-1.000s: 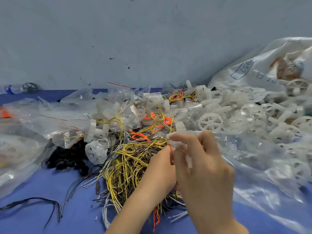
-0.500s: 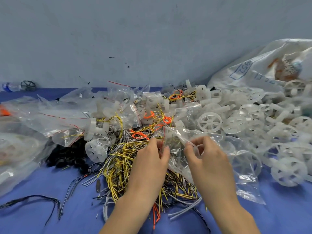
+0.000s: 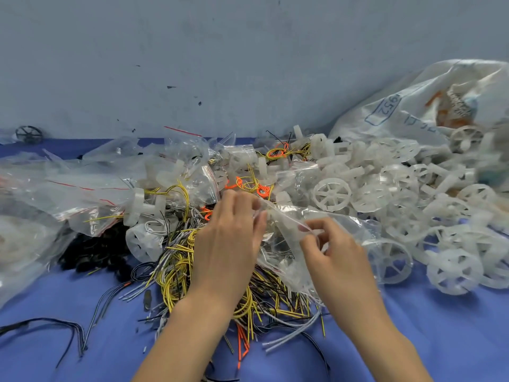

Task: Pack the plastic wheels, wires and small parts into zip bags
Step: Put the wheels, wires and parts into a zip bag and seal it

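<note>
Both my hands hold a clear zip bag (image 3: pixel 286 244) by its top edge above the middle of the table. My left hand (image 3: pixel 228 241) pinches the left end of the bag's mouth. My right hand (image 3: pixel 330 252) pinches the edge further right, fingers curled. Under the bag lies a tangle of yellow, black, grey and orange wires (image 3: pixel 179 271). A heap of white plastic wheels (image 3: pixel 399 194) spreads to the right, one big spoked wheel (image 3: pixel 332 194) near the bag. What the bag contains I cannot make out.
Several clear zip bags with red strips (image 3: pixel 91 186) pile up at the left and back. Small black parts (image 3: pixel 93 252) sit at the left. A large white sack (image 3: pixel 429 106) leans against the wall at the right. Loose black wires (image 3: pixel 55 329) trail over the blue cloth (image 3: pixel 440 340).
My hands have moved apart along the bag's top edge; the left went left, the right went right and lower. The bag now hangs spread between them.
</note>
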The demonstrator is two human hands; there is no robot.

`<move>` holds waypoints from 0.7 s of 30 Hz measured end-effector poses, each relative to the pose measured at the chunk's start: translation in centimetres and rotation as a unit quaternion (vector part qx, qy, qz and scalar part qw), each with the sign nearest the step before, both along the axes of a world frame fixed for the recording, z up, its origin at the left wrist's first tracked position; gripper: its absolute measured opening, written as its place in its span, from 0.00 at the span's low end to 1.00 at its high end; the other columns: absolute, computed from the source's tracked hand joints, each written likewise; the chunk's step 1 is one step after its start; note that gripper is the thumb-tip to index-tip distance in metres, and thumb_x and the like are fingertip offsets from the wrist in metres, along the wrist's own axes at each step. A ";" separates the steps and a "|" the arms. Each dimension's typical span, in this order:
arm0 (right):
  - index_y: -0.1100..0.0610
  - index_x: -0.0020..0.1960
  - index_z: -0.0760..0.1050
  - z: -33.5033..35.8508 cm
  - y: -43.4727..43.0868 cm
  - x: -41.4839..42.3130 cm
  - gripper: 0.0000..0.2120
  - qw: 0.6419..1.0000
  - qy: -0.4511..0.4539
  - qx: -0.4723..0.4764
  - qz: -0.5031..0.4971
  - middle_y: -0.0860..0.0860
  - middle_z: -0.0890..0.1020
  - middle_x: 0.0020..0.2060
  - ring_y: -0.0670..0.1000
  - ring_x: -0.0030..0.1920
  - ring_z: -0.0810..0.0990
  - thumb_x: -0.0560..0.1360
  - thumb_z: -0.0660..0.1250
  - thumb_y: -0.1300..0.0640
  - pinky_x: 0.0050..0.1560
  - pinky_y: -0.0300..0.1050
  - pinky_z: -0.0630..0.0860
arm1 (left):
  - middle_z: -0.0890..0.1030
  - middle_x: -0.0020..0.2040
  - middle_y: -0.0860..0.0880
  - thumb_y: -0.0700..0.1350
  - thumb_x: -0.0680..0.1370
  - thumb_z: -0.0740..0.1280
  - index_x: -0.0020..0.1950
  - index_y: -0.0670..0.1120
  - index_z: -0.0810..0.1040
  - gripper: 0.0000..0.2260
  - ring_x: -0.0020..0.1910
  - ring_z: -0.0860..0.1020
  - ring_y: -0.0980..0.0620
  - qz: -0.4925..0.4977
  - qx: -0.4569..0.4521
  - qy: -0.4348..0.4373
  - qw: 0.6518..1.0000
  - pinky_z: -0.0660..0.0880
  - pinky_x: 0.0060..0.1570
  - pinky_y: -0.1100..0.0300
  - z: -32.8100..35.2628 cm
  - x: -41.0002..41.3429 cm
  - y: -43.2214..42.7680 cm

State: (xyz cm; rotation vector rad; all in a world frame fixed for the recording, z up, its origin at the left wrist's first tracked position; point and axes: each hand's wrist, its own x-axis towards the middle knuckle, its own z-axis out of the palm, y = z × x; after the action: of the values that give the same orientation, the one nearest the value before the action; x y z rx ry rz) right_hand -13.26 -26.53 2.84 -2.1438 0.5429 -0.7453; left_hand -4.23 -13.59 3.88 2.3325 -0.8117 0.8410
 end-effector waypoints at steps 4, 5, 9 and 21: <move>0.46 0.47 0.77 0.2 -0.4 0.1 0.07 1.000 -0.013 0.021 -0.001 0.33 0.78 0.39 0.40 0.39 0.76 0.77 0.62 0.55 0.33 0.37 0.67 | 0.75 0.55 0.54 0.40 0.77 0.62 0.58 0.51 0.76 0.11 0.35 0.71 0.60 -0.151 0.055 0.000 0.987 0.72 0.31 0.68 -0.7 -1.3 0.7; 0.46 0.47 0.77 0.2 -0.4 0.2 0.06 1.000 -0.018 0.023 -0.004 0.35 0.78 0.38 0.40 0.40 0.76 0.77 0.62 0.55 0.34 0.34 0.68 | 0.76 0.57 0.56 0.39 0.76 0.60 0.58 0.52 0.77 0.14 0.37 0.75 0.59 -0.188 0.077 0.023 0.979 0.76 0.34 0.65 -1.0 -1.5 1.0; 0.45 0.48 0.76 0.7 0.1 0.3 0.06 0.998 -0.047 0.018 -0.021 0.42 0.79 0.32 0.41 0.38 0.77 0.77 0.63 0.56 0.34 0.34 0.69 | 0.74 0.64 0.60 0.44 0.75 0.60 0.64 0.54 0.75 0.18 0.57 0.76 0.59 -0.257 0.128 0.100 0.953 0.78 0.51 0.58 -2.0 -2.8 1.3; 0.47 0.50 0.77 1.8 2.5 -0.2 0.06 0.961 -0.147 -0.212 -0.096 0.45 0.75 0.45 0.50 0.33 0.77 0.76 0.64 0.55 0.29 0.45 0.70 | 0.78 0.55 0.59 0.56 0.81 0.51 0.53 0.55 0.75 0.14 0.66 0.67 0.56 -0.284 0.196 0.155 0.926 0.59 0.70 0.50 -3.3 -3.7 0.8</move>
State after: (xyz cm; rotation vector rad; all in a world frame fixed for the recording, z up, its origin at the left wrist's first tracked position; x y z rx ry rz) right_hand -13.41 -24.08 4.61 -2.3239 0.4645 -1.3661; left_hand -7.96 -12.80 0.57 2.2605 -1.5117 0.0576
